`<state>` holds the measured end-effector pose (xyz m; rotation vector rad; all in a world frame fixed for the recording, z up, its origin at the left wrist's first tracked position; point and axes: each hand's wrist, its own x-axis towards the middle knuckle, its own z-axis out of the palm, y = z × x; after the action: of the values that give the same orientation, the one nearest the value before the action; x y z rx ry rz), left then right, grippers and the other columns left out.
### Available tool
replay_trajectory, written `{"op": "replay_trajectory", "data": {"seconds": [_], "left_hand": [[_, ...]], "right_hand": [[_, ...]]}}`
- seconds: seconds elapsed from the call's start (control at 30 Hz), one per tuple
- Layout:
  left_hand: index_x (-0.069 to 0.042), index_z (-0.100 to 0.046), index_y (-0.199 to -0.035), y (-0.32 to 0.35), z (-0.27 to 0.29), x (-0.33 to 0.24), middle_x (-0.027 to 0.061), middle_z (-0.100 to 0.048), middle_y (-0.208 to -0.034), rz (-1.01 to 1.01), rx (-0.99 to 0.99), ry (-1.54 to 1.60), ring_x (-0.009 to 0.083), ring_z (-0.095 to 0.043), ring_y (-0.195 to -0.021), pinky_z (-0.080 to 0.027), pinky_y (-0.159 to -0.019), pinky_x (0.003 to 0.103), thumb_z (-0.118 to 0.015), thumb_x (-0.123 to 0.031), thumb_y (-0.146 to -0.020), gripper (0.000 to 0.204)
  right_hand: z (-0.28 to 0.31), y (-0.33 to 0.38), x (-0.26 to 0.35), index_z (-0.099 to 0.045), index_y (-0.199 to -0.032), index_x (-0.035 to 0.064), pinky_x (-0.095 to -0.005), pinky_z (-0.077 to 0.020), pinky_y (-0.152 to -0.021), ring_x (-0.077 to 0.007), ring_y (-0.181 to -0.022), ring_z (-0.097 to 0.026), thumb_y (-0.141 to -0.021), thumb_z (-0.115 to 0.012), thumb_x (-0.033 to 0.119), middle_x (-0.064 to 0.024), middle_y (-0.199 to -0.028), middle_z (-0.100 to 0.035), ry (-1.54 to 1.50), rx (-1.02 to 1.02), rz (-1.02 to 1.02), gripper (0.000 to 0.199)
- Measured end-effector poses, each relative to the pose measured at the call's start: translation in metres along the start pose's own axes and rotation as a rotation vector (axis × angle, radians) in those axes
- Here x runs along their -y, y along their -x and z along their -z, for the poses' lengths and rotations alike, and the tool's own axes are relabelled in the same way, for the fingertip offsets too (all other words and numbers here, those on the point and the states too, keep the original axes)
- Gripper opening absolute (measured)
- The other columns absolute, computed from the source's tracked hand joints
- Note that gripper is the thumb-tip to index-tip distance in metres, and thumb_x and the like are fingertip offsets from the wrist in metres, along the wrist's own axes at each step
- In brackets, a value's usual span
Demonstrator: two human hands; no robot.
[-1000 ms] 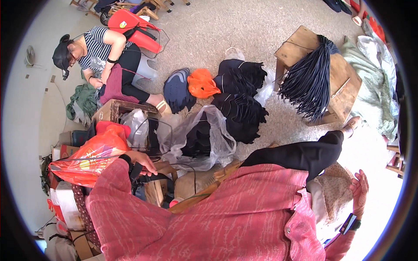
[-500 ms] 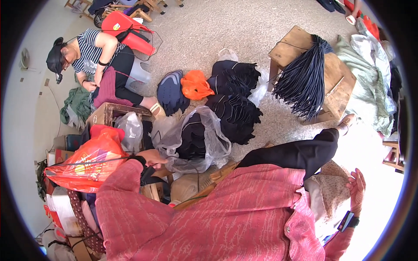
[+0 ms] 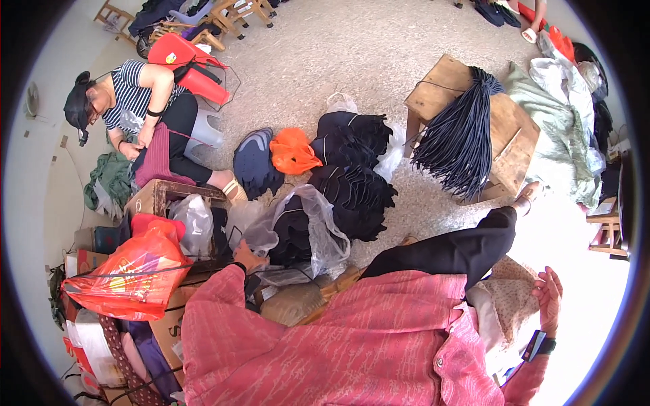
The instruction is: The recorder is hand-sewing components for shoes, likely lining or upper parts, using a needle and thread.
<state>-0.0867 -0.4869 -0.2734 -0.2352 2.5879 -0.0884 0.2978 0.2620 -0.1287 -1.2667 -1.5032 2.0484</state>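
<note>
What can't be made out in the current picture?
In the head view:
Left hand: too small to tell whether it grips the clear plastic bag.
Small orange bag: its plastic hides any contents.
Seated co-worker's hands: what they handle is too small to tell.
Far person: mostly cut off by the top edge.

The left hand (image 3: pixel 250 258) is right by a clear plastic bag (image 3: pixel 328 229) — right hand (image 3: pixel 550 294) is near some beige dotted cloth (image 3: pixel 512 294), fingers loosely bent. Dark cords (image 3: pixel 455 139) flop over the wooden bench's (image 3: pixel 439 84) left edge — big ol' bundle.
</note>
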Motion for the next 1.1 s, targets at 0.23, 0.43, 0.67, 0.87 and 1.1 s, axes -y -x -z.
{"op": "replay_trajectory", "data": {"seconds": [0.23, 0.43, 0.67, 0.87, 1.1], "left_hand": [[0.0, -0.066, -0.099, -0.056, -0.014, 0.012, 0.0256, -0.066, -0.094, -0.161, -0.074, -0.039, 0.042, -0.063, -0.095, -0.052, -0.081, 0.045, -0.064, -0.017, -0.075, 0.029], [-0.001, -0.066, -0.095, -0.091, -0.019, 0.026, 0.0213, -0.066, -0.093, -0.104, -0.305, -0.068, 0.0411, -0.065, -0.083, -0.052, -0.077, 0.049, -0.057, -0.017, -0.082, 0.022], [-0.008, -0.057, -0.097, -0.107, -0.016, 0.024, 0.0124, -0.057, -0.083, 0.174, -0.246, 1.027, 0.0277, -0.059, -0.074, -0.051, -0.066, 0.039, -0.053, -0.012, -0.084, 0.014], [-0.005, -0.056, -0.09, -0.113, -0.025, 0.019, 0.0144, -0.056, -0.078, -0.02, -0.513, 0.744, 0.0301, -0.057, -0.079, -0.043, -0.071, 0.041, -0.05, -0.013, -0.087, 0.011], [0.001, -0.057, -0.089, -0.113, -0.024, -0.001, 0.0165, -0.059, -0.081, -0.059, -0.462, 1.033, 0.0263, -0.056, -0.078, -0.043, -0.071, 0.039, -0.047, -0.01, -0.09, 0.015]], "right_hand": [[-0.005, 0.002, 0.004, -0.051, -0.126, -0.0018, -0.0216, -0.0574, -0.061, -0.0124, -0.079, -0.066, -0.096, -0.058, 0.017, -0.0101, -0.102, -0.065, 0.051, -0.034, -0.013, 0.036], [-0.005, -0.001, 0.002, -0.051, -0.126, -0.0017, -0.0219, -0.0577, -0.06, -0.0126, -0.079, -0.066, -0.096, -0.057, 0.017, -0.0099, -0.101, -0.065, 0.041, -0.02, -0.01, 0.035], [-0.008, -0.001, 0.005, -0.051, -0.126, -0.0014, -0.0221, -0.0581, -0.06, -0.0125, -0.079, -0.066, -0.097, -0.057, 0.017, -0.0096, -0.101, -0.065, 0.043, -0.019, -0.017, 0.035], [-0.009, -0.004, 0.005, -0.051, -0.125, -0.0011, -0.0225, -0.059, -0.06, -0.0127, -0.078, -0.066, -0.097, -0.057, 0.017, -0.0095, -0.1, -0.065, 0.037, -0.008, -0.015, 0.034], [-0.01, -0.005, 0.006, -0.051, -0.124, -0.0009, -0.023, -0.0594, -0.059, -0.0132, -0.078, -0.067, -0.097, -0.056, 0.017, -0.0099, -0.1, -0.065, 0.025, -0.004, -0.017, 0.033]]}}
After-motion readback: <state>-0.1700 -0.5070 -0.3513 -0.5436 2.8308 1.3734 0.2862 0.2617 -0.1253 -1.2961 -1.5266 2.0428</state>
